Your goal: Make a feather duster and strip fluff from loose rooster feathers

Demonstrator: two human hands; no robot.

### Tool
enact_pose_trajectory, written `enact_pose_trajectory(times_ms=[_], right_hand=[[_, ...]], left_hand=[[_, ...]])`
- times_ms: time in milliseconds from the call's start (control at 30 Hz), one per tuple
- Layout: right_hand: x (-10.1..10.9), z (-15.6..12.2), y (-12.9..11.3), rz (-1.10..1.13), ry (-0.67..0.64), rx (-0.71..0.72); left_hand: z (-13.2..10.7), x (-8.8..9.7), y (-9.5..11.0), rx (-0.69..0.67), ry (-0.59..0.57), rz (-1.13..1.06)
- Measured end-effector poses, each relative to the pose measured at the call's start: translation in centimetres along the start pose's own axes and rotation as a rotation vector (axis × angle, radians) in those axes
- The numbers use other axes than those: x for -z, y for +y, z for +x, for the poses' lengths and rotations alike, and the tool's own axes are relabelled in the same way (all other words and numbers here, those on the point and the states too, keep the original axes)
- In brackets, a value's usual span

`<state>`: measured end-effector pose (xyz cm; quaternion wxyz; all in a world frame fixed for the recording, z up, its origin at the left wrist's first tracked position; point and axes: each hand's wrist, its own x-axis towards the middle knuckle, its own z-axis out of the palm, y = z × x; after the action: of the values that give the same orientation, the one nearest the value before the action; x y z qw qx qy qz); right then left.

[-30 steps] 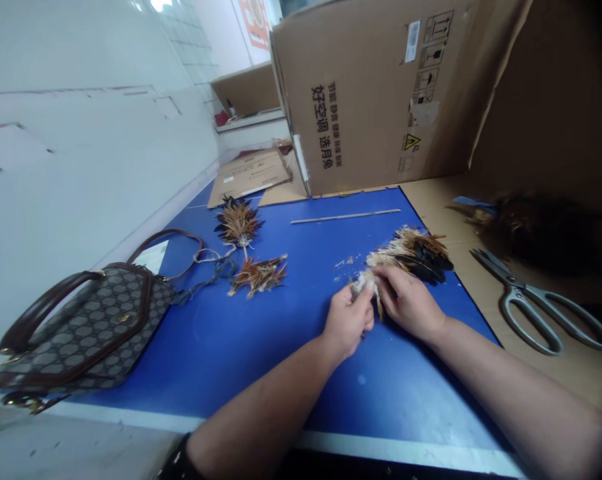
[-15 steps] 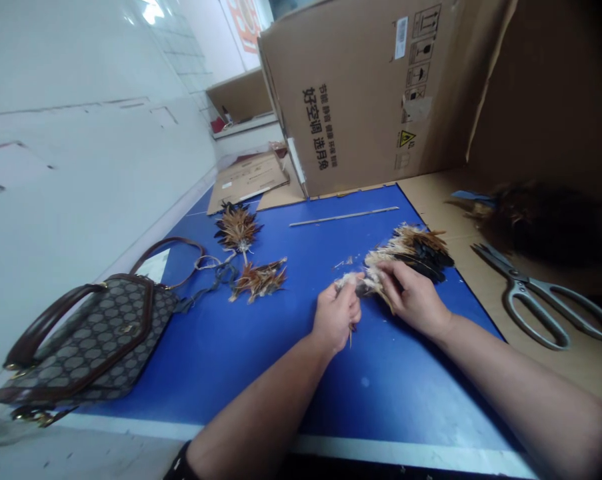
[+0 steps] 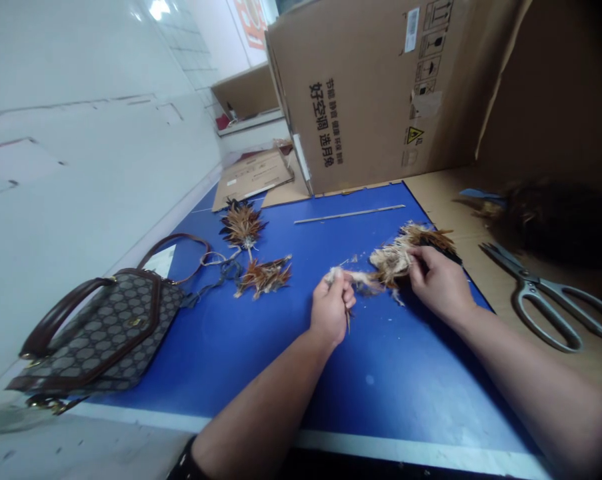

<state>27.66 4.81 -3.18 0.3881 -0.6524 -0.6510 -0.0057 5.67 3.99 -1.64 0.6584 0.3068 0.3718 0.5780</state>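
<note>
My left hand point(image 3: 332, 303) is closed on a small bunch of feathers point(image 3: 363, 280), whose pale brown ends stick out to the right. Beyond it lies a larger pile of feathers point(image 3: 393, 260), cream, brown and black. My right hand point(image 3: 441, 280) reaches into that pile, thumb and forefinger pinched at its cream-coloured part; exactly what sits between the fingertips is hard to make out. On the left of the blue mat point(image 3: 261, 347) are a tied feather bundle point(image 3: 243, 227) and a loose clump of brown feathers point(image 3: 265, 276).
Metal scissors point(image 3: 535, 287) rest on cardboard at the right, near a dark feather heap point(image 3: 555, 213). A patterned handbag point(image 3: 111, 327) stands at the left. A thin stick point(image 3: 351, 214) lies in front of the big cardboard box point(image 3: 365, 100). Grey cord point(image 3: 213, 280) trails beside the bag.
My right hand has moved right, away from my left, to the cream part of the feather pile. My left hand still grips its bunch. The view has shifted slightly.
</note>
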Motion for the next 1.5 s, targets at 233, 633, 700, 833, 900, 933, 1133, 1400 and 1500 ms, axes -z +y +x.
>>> enact_pose_trajectory(times_ms=[233, 633, 700, 833, 900, 933, 1133, 1400, 1500], right_hand=[[3.0, 0.8, -1.0, 0.043, 0.248, 0.048], [0.3, -2.6, -4.9, 0.417, -0.309, 0.429], [0.4, -2.4, -4.8, 0.449, -0.32, 0.392], [1.3, -1.8, -4.5, 0.462, -0.35, 0.256], [1.7, -1.6, -4.3, 0.481, -0.344, 0.193], [1.8, -1.6, -4.3, 0.495, -0.338, 0.17], [2.3, -2.6, -5.7, 0.69, -0.422, 0.046], [1.0, -3.5, -7.1, 0.723, -0.442, -0.055], [1.2, -3.1, -7.0, 0.812, -0.416, -0.104]], left_hand=[[-0.2, -0.2, 0.3, 0.012, -0.069, -0.043], [-1.6, -0.7, 0.2, 0.081, -0.326, -0.014], [-1.5, -0.6, 0.2, 0.07, -0.316, -0.007], [-1.0, -0.4, 0.3, 0.021, -0.208, -0.014], [-0.7, -0.2, 0.3, -0.016, -0.139, -0.002], [-0.6, -0.1, 0.3, -0.03, -0.114, 0.011], [-0.6, 0.5, -0.1, -0.103, -0.032, 0.283], [-1.6, 0.4, -0.2, -0.283, -0.145, 0.615], [-1.4, 0.4, -0.6, -0.209, -0.148, 0.513]])
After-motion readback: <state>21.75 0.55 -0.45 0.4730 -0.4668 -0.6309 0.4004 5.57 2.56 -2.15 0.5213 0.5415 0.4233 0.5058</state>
